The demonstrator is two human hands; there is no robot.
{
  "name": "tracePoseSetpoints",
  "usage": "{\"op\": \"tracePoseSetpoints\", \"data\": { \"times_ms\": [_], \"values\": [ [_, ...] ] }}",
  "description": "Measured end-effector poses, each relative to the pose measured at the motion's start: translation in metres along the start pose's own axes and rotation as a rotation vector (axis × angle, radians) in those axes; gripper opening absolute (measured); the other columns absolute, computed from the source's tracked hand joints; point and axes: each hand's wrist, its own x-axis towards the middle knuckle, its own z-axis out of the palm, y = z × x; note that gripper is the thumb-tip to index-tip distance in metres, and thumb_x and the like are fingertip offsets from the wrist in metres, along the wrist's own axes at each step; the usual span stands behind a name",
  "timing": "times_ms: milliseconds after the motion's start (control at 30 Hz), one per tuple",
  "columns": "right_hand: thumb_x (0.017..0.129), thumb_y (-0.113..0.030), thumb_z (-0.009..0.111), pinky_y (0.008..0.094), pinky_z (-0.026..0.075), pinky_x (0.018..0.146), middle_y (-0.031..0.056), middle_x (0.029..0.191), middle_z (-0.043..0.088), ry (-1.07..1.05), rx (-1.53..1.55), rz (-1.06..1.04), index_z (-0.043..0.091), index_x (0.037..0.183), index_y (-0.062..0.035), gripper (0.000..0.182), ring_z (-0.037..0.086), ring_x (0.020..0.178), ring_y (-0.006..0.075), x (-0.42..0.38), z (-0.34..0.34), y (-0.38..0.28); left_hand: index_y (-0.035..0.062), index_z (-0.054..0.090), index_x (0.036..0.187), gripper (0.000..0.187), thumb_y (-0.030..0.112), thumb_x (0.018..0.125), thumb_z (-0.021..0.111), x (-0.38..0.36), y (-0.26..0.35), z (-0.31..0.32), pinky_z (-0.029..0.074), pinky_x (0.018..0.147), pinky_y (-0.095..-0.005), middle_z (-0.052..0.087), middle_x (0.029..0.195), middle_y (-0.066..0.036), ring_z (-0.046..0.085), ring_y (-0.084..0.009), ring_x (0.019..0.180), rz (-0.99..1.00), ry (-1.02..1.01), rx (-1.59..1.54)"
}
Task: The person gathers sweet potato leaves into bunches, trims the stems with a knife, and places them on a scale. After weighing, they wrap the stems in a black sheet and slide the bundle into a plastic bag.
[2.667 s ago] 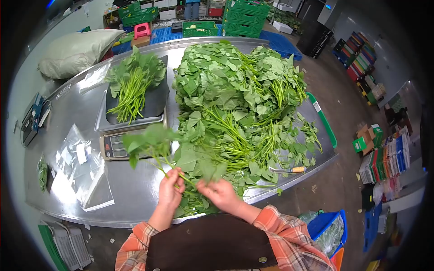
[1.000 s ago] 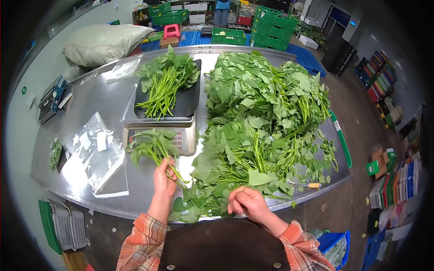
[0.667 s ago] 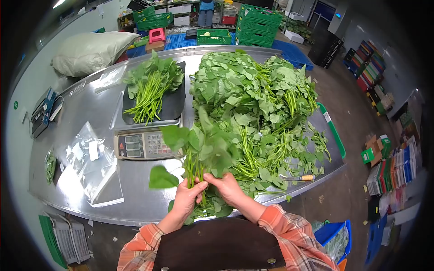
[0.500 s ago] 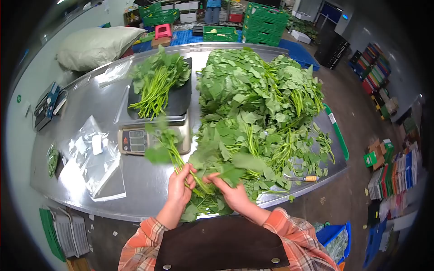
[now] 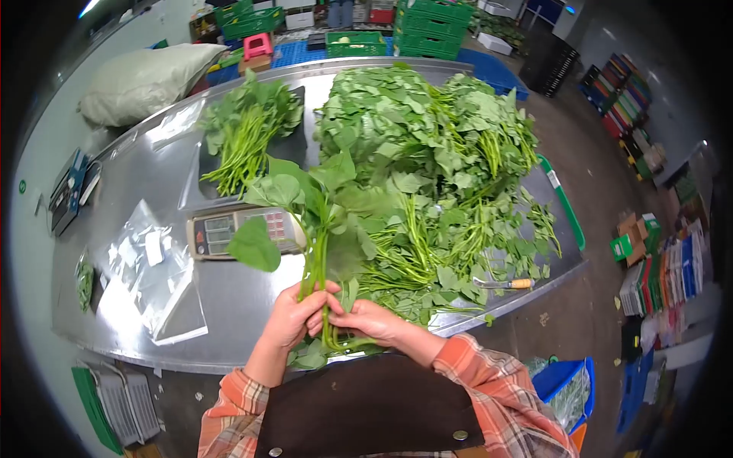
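My left hand point(image 5: 290, 319) is closed around a small bunch of leafy green stems point(image 5: 316, 256), held upright near the table's front edge. Beside it, my right hand point(image 5: 372, 322) pinches at the lower part of the same stems, whose ends bend to the right below the fingers. Behind the bunch is a digital scale point(image 5: 214, 235), partly covered by leaves. A bundle of greens point(image 5: 248, 145) rests in the black tray point(image 5: 294, 146) above the scale. To the right spreads a large heap of leafy greens point(image 5: 382, 114).
A hooked knife with a wooden handle point(image 5: 513, 284) lies at the table's right front. Clear plastic bags point(image 5: 172, 294) and a small packed bag of greens point(image 5: 85, 281) are on the left. Green crates point(image 5: 431, 30) and a big white sack point(image 5: 145, 80) stand beyond the table.
The bunch in my left hand has swung upright and looks fuller. My right hand has moved down and left to the stem ends. The view has shifted slightly.
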Motion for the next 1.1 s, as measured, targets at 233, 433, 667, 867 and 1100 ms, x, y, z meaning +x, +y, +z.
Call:
{"op": "tracePoseSetpoints", "data": {
  "times_ms": [233,433,667,867,1100],
  "values": [
    [0.096,-0.025,0.042,0.0332,0.041,0.07,0.0004,0.064,0.043,0.041,0.689,-0.347,0.05,0.1,-0.0036,0.023,0.043,0.06,0.016,-0.013,-0.016,-0.02,-0.0014,0.05,0.106,0.024,0.018,0.092,0.05,0.004,-0.025,-0.028,0.041,0.044,-0.0216,0.063,0.086,-0.017,0.049,-0.009,0.053,0.089,0.156,-0.091],
    [0.095,-0.02,0.043,0.0265,0.041,0.06,0.0002,0.063,0.045,0.164,0.92,-0.375,0.051,0.101,-0.004,0.019,0.042,0.056,0.0128,-0.006,-0.041,0.009,0.0003,0.051,0.103,0.022,0.02,0.092,0.05,0.002,-0.026,-0.023,0.044,0.05,-0.0252,0.062,0.083,-0.014,0.053,-0.0126,0.059,0.205,0.12,-0.212],
    [0.085,-0.015,0.058,0.0268,0.046,0.074,0.0069,0.086,0.06,0.253,-0.568,-0.128,0.053,0.109,0.0001,0.029,0.057,0.076,0.0148,-0.056,-0.008,-0.069,0.0022,0.051,0.103,0.021,0.021,0.093,0.05,0.004,0.0,-0.081,0.043,0.063,-0.0254,0.059,0.075,-0.006,0.053,-0.0138,0.068,0.483,0.483,-0.21],
    [0.077,-0.029,0.067,0.0408,0.047,0.079,0.0164,0.099,0.063,1.026,-1.225,-0.156,0.059,0.105,0.0001,0.041,0.06,0.09,0.0318,-0.058,-0.129,-0.07,0.0065,0.05,0.1,0.017,0.022,0.093,0.049,0.008,0.0,-0.037,0.043,0.051,-0.0325,0.05,0.064,-0.004,0.048,-0.0159,0.054,0.403,0.189,-0.387],
    [0.089,-0.028,0.053,0.0324,0.047,0.056,0.0127,0.071,0.063,1.083,-0.795,-0.29,0.055,0.091,-0.0017,0.027,0.055,0.054,0.0229,-0.07,-0.158,-0.047,0.0094,0.05,0.107,0.018,0.018,0.091,0.051,0.001,-0.04,-0.017,0.034,0.042,-0.0255,0.042,0.059,-0.002,0.038,-0.0112,0.046,0.094,-0.078,-0.651]
  ]
}}
